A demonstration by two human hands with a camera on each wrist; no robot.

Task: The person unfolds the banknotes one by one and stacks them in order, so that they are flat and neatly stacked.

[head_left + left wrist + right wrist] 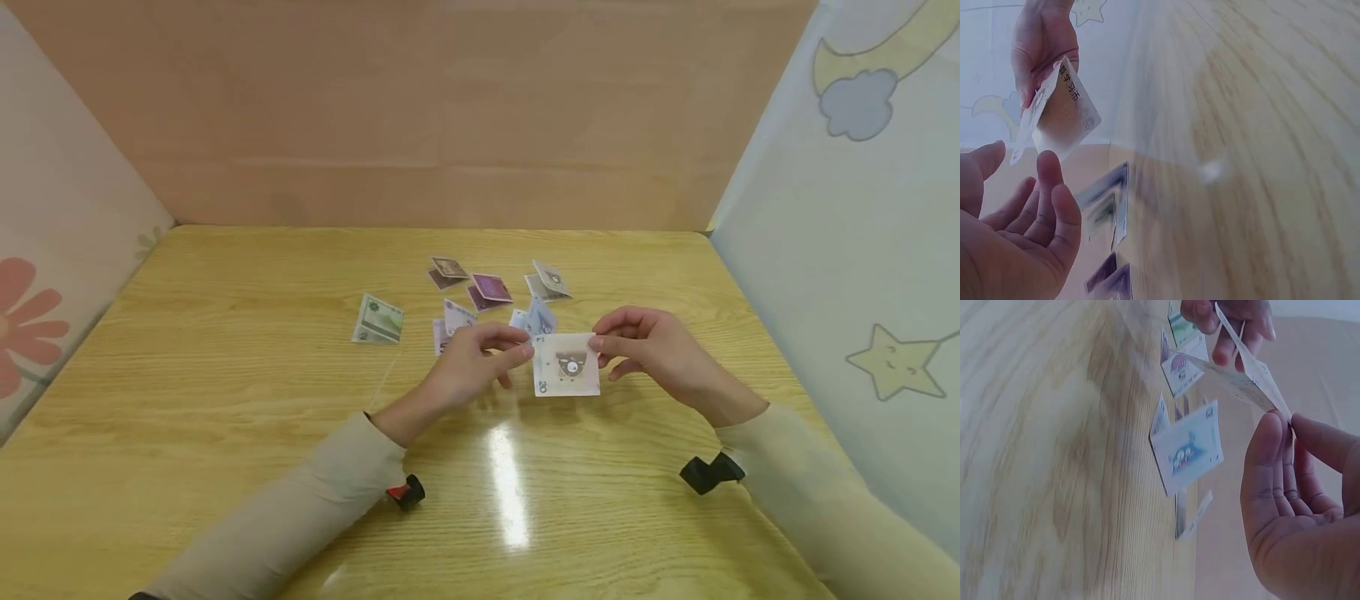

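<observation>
My right hand [652, 354] pinches the right edge of a folded play banknote [567, 367], marked 20 with a brown cartoon figure, above the table. In the right wrist view its thumb and fingertips grip the note along the crease, and the two halves spread apart like a V. At the note's left edge is my left hand [472, 358]. Seen from the left wrist, the fingers of that hand lie loosely bent and the thumb stands apart from them, with nothing between. Just behind the note, a folded blue banknote [542, 317] stands partly hidden.
Other folded banknotes stand on the wooden table [247, 375]: lilac [459, 317], magenta [491, 289], brown [450, 268] and pale grey [551, 279]. A green banknote [381, 319] stands to their left. Patterned walls [847, 250] border the table at the sides.
</observation>
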